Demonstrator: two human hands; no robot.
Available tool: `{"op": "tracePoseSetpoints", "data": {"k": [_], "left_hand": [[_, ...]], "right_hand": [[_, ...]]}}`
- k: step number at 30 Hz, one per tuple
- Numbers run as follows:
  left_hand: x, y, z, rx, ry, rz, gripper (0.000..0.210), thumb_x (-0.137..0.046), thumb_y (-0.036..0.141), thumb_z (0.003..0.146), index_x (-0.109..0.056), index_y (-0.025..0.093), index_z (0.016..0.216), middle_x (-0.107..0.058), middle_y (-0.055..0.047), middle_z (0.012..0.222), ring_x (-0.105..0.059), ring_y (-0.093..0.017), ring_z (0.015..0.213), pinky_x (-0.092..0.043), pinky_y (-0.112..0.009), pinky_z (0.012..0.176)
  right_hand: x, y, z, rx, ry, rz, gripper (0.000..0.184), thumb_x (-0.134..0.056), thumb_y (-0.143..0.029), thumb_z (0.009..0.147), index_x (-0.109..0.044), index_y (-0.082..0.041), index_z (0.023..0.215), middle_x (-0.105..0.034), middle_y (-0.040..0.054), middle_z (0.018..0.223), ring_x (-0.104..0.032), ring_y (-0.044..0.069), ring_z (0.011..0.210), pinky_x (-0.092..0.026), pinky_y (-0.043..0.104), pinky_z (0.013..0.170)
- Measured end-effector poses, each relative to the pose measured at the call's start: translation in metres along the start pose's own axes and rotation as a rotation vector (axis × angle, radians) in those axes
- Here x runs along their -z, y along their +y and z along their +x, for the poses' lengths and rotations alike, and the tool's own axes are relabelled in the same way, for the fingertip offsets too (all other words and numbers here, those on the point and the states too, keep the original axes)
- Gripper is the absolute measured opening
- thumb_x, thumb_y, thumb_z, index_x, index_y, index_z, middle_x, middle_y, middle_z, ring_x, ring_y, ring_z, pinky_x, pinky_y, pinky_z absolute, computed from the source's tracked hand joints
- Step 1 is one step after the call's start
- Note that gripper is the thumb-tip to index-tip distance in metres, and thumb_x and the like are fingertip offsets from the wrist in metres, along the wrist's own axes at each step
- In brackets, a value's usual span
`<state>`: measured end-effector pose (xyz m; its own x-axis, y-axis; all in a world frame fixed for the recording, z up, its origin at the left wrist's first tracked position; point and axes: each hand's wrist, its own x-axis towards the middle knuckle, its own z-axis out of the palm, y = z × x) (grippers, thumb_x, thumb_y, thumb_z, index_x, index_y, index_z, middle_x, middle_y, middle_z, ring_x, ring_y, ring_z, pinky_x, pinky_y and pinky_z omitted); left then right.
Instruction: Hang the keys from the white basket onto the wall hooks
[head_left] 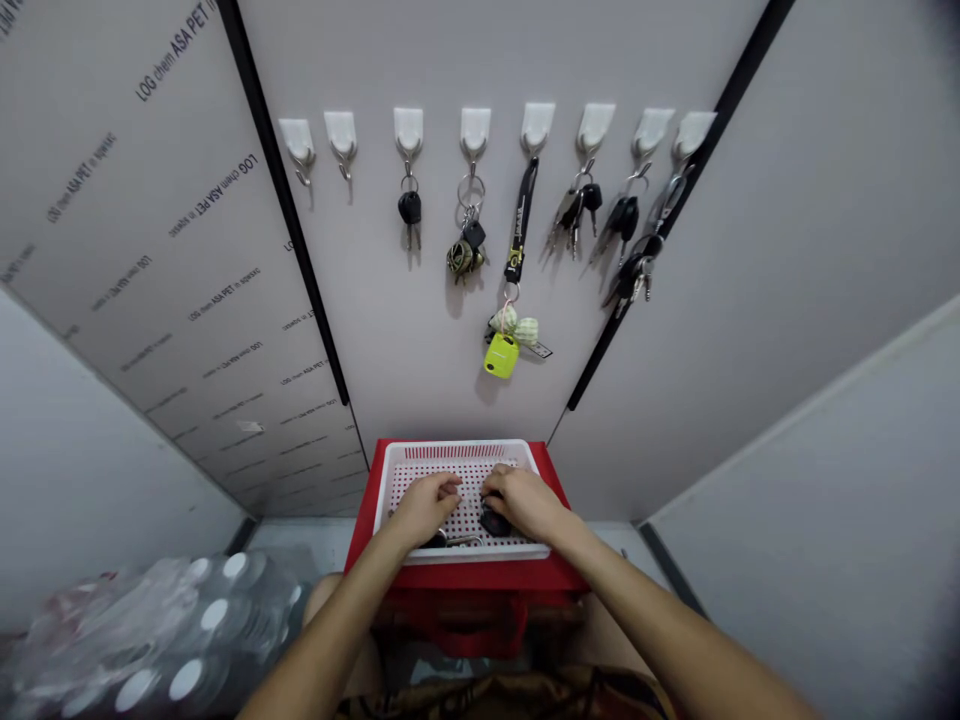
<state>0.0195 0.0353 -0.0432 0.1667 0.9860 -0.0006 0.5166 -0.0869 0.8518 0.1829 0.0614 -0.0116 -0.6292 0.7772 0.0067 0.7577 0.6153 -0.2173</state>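
Note:
Both hands are inside a white perforated plastic basket. My left hand hovers over its left half, fingers curved, thumb apart, nothing visible between them. On the right side, my right hand has its fingers closed at a dark bunch of keys, partly hidden under the hand. More keys with a metal piece lie along the basket's near wall, below my left wrist; my left hand covers part of them.
The basket stands on a red box. White hooks line the wall; the two leftmost are bare. Others hold key bunches and a black strap with a lime-green tag. Wrapped bottles stand lower left.

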Motion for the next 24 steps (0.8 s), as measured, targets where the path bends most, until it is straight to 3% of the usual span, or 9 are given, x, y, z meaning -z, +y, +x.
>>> {"op": "tracePoseSetpoints", "data": {"k": [5,10,14,18,24], "left_hand": [[0.001,0.008,-0.003,0.006,0.007,-0.064,0.03,-0.047,0.022,0.06,-0.052,0.015,0.088,-0.058,-0.004,0.082,-0.051,-0.013,0.074,-0.038,-0.026,0.07],[0.005,0.025,-0.008,-0.088,-0.011,-0.362,0.042,-0.056,0.02,0.053,-0.05,0.016,0.094,-0.055,-0.003,0.092,-0.048,-0.015,0.083,-0.035,-0.026,0.075],[0.019,0.032,-0.009,-0.055,0.196,-0.621,0.028,-0.051,0.021,0.058,-0.054,0.013,0.084,-0.058,-0.004,0.084,-0.05,-0.013,0.075,-0.037,-0.023,0.069],[0.058,0.05,-0.004,-0.035,0.302,-0.724,0.024,-0.05,0.025,0.06,-0.052,0.012,0.08,-0.058,-0.002,0.068,-0.048,-0.008,0.053,-0.036,-0.019,0.05],[0.144,0.113,0.016,-0.172,0.488,-0.734,0.02,-0.052,0.023,0.059,-0.043,0.014,0.074,-0.055,0.0,0.06,-0.049,-0.006,0.045,-0.032,-0.015,0.041]], "right_hand": [[0.006,-0.006,0.003,-0.02,0.06,0.262,0.014,-0.041,-0.017,0.063,-0.055,-0.016,0.062,-0.054,0.0007,0.061,-0.046,0.009,0.058,-0.032,0.018,0.054],[0.022,-0.023,0.02,-0.138,0.18,0.565,0.011,-0.042,-0.019,0.06,-0.05,-0.014,0.056,-0.048,-0.0022,0.048,-0.04,0.006,0.046,-0.03,0.017,0.045],[0.039,-0.039,0.039,-0.126,0.144,0.82,0.009,-0.043,-0.022,0.059,-0.046,-0.014,0.055,-0.044,-0.004,0.044,-0.039,0.006,0.039,-0.031,0.017,0.04],[0.073,-0.061,0.063,-0.042,0.166,0.998,0.01,-0.045,-0.024,0.059,-0.043,-0.014,0.056,-0.043,-0.0053,0.041,-0.04,0.005,0.036,-0.034,0.018,0.039],[0.157,-0.102,0.112,0.151,0.492,1.025,0.006,-0.047,-0.017,0.058,-0.044,-0.014,0.062,-0.047,-0.0056,0.042,-0.044,0.005,0.037,-0.039,0.019,0.042]]}}
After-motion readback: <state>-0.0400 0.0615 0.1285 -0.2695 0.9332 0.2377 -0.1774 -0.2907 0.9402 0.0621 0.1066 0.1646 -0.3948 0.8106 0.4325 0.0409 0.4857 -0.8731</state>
